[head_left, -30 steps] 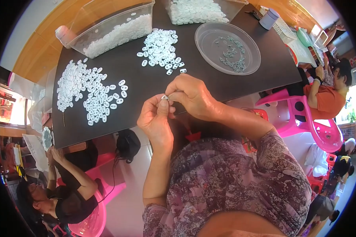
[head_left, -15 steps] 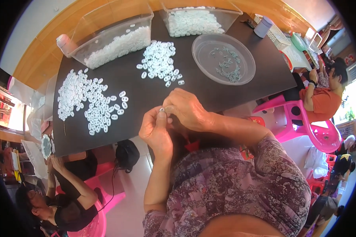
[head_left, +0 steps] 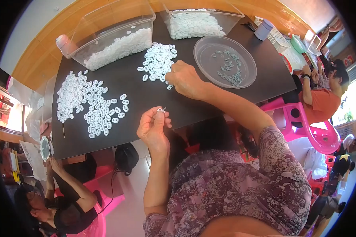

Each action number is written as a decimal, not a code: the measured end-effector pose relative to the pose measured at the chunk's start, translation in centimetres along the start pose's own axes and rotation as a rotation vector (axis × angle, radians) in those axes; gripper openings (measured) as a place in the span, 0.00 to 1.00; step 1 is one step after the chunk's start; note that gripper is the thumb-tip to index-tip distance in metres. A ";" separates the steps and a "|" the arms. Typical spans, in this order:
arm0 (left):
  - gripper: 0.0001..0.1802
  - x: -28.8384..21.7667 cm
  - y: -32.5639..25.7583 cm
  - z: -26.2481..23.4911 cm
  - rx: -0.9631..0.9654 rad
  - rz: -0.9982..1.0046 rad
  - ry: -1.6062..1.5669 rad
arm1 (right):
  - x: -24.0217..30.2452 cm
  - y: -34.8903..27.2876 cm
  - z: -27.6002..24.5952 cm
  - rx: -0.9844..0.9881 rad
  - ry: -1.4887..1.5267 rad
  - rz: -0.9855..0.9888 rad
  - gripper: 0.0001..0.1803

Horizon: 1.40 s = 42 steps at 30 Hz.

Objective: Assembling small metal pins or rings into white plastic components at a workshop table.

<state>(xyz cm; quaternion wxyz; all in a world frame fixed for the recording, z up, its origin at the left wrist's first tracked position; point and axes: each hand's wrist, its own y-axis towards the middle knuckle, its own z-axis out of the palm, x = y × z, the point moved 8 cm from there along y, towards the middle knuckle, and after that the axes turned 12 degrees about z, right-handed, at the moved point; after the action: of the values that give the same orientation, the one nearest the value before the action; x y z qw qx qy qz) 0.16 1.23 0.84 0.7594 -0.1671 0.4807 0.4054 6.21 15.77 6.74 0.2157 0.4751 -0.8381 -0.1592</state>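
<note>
My left hand (head_left: 154, 128) is raised by the table's front edge. Its thumb and fingers pinch a small white oval piece (head_left: 160, 111), with a thin grey pin sticking out to one side. Over the near right edge of the middle pile of white two-holed oval pieces (head_left: 156, 59) is my right hand (head_left: 187, 80). The right fingers are curled together among those pieces, and what lies between their tips is hidden. To the right of that hand stands a round clear tray (head_left: 205, 71) with small grey pins (head_left: 230, 67) scattered in it.
Two clear bins (head_left: 118, 49) (head_left: 197, 25) of white pieces stand at the back. More oval pieces (head_left: 73, 93) lie spread at the left. A lidded purple-grey container (head_left: 264, 30) is at the back right. Other people sit at left (head_left: 73, 215) and right (head_left: 324, 93).
My right hand has left my left hand and gone up and forward to the middle pile. My left hand stays near its place, the white piece and pin now showing more plainly.
</note>
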 end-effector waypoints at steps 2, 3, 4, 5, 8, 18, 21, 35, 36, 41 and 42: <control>0.05 -0.1 0.0 0.0 0.011 0.023 -0.007 | 0.4 0.2 0.3 0.008 -0.044 -0.037 0.03; 0.05 -0.2 0.0 0.0 0.008 0.024 -0.008 | 0.6 0.3 0.4 0.023 -0.055 -0.066 0.04; 0.05 -0.1 0.0 0.0 0.008 0.014 -0.011 | 0.9 0.3 0.5 0.038 -0.066 -0.096 0.04; 0.05 -0.1 0.0 0.0 0.009 0.005 -0.014 | 1.0 0.4 0.5 0.038 -0.066 -0.099 0.04; 0.05 -0.2 -0.1 0.0 0.010 -0.002 -0.024 | 1.3 0.4 0.5 0.036 -0.085 -0.127 0.05; 0.05 -0.2 -0.1 -0.3 0.002 -0.002 -0.042 | 1.1 0.3 1.3 0.097 -0.063 -0.098 0.04; 0.05 -0.3 -0.1 -0.3 0.001 0.007 -0.045 | 1.0 0.1 1.3 0.078 -0.047 -0.112 0.06; 0.04 -0.4 -0.3 -0.6 -0.064 -0.040 -0.175 | 3.6 -5.0 1.3 0.314 1.136 0.662 0.09; 0.04 -0.4 -0.3 -0.7 -0.057 -0.042 -0.175 | 3.7 -5.3 1.1 0.288 1.153 0.662 0.10; 0.04 -1.0 -0.8 -0.5 -0.041 -0.033 -0.191 | 4.0 -6.6 0.2 0.236 1.177 0.691 0.10; 0.04 -1.2 -1.0 -0.3 -0.045 -0.032 -0.187 | 4.0 -6.6 -0.3 0.159 1.140 0.608 0.10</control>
<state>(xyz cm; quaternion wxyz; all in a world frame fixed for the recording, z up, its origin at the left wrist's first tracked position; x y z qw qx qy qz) 0.44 -0.13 1.59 0.8033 -0.1532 0.3957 0.4179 9.40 9.02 4.71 0.6263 0.2414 -0.6984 0.2483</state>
